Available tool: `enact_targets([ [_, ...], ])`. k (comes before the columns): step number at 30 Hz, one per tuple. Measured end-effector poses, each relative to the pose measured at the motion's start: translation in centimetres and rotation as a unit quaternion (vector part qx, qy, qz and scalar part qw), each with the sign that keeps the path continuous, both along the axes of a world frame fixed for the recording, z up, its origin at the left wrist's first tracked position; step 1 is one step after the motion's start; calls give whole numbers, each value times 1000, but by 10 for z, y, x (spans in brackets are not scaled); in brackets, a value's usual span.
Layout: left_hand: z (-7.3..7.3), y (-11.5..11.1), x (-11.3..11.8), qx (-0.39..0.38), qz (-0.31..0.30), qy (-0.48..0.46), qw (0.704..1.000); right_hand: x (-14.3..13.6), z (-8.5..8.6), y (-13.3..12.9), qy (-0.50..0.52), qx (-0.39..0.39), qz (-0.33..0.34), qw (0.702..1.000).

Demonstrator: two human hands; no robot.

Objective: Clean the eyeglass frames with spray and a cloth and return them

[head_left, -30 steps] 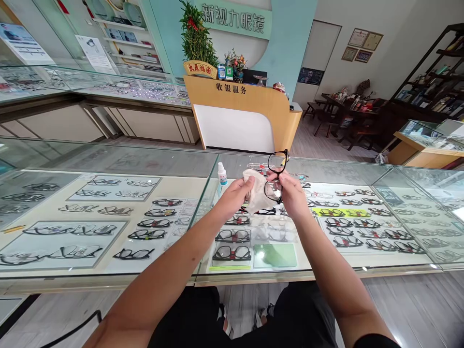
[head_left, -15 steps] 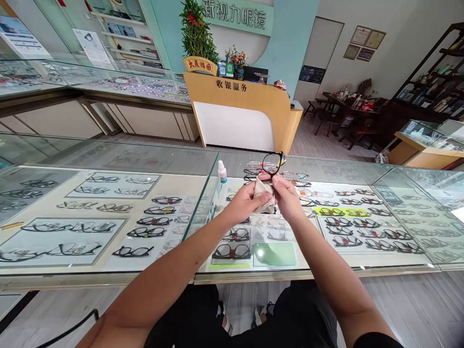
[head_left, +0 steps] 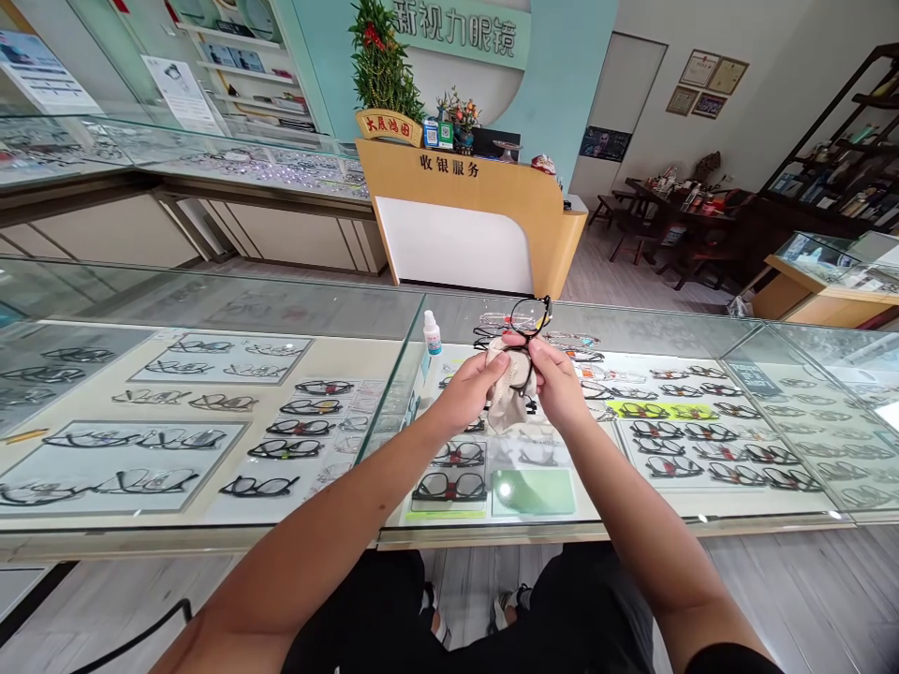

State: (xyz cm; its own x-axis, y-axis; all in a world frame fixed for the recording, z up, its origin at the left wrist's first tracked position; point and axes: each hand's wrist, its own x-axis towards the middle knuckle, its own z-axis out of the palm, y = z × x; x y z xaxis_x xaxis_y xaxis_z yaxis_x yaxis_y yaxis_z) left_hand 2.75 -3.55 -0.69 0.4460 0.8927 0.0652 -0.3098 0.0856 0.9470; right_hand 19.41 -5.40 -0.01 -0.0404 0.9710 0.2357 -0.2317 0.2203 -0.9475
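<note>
Above the glass counter, my right hand [head_left: 558, 379] grips black-framed glasses [head_left: 530, 318] near the bridge, with one lens raised toward the far side. My left hand [head_left: 472, 388] is closed on a pale beige cloth [head_left: 507, 401], which lies behind and around the nearer lens and hangs down below it. The fingertips of both hands are close together. A small white spray bottle [head_left: 432, 333] with a blue-and-pink label stands on the counter to the left of my hands.
Rows of glasses [head_left: 449, 486] lie inside the display case under the glass top [head_left: 611, 526]. A light green sheet [head_left: 532, 491] is in the case nearest me. Beyond the counter stands a wooden cashier desk [head_left: 464, 187] with a plant and QR signs.
My left hand has moved slightly left and its thumb has lifted off the nearer lens. The cloth is more spread out and hangs lower, and more of the nearer lens shows.
</note>
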Motion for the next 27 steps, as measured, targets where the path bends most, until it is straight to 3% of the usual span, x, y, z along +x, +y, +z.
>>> enact_targets([
  [6,0,1,2,-1,-29,-22,999,-2,2,-1,19,-6,5,1000],
  [11,0,4,4,-23,-23,-5,999,0,4,-2,-88,76,-7,993],
  [18,6,1,1,-12,-21,14,1000,2,3,-1,-154,91,-14,984],
  [27,4,4,-5,9,-88,25,996,3,4,2,-50,19,2,999],
])
